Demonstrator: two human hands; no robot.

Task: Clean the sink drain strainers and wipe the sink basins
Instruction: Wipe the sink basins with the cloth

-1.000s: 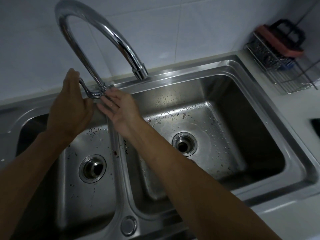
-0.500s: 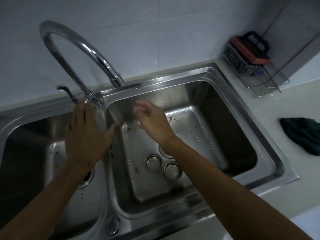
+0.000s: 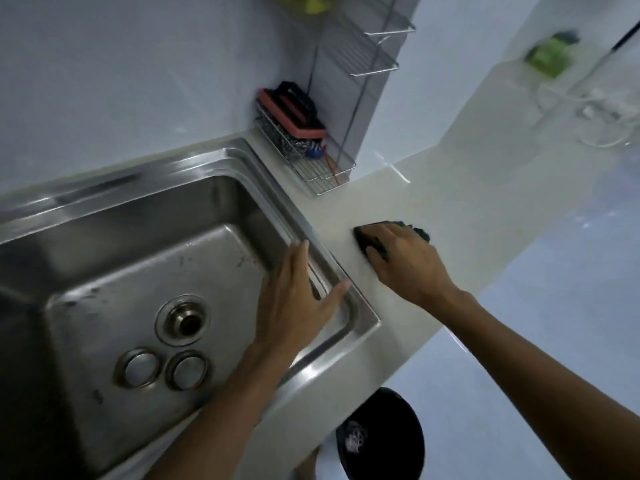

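head view. the sink basin (image 3: 221,202) has an open drain (image 3: 183,320). the first strainer (image 3: 141,368) and the second strainer (image 3: 188,370) lie side by side on the basin floor, just in front of the drain. the left hand (image 3: 298,299) lies flat over the basin's right rim, fingers (image 3: 298,258) straight and together, thumb apart. the right hand (image 3: 405,265) is on the desk (image 3: 450,202) beside the sink, its fingers clamped on a dark cloth (image 3: 419,232). a wire rack (image 3: 322,168) stands at the back corner.
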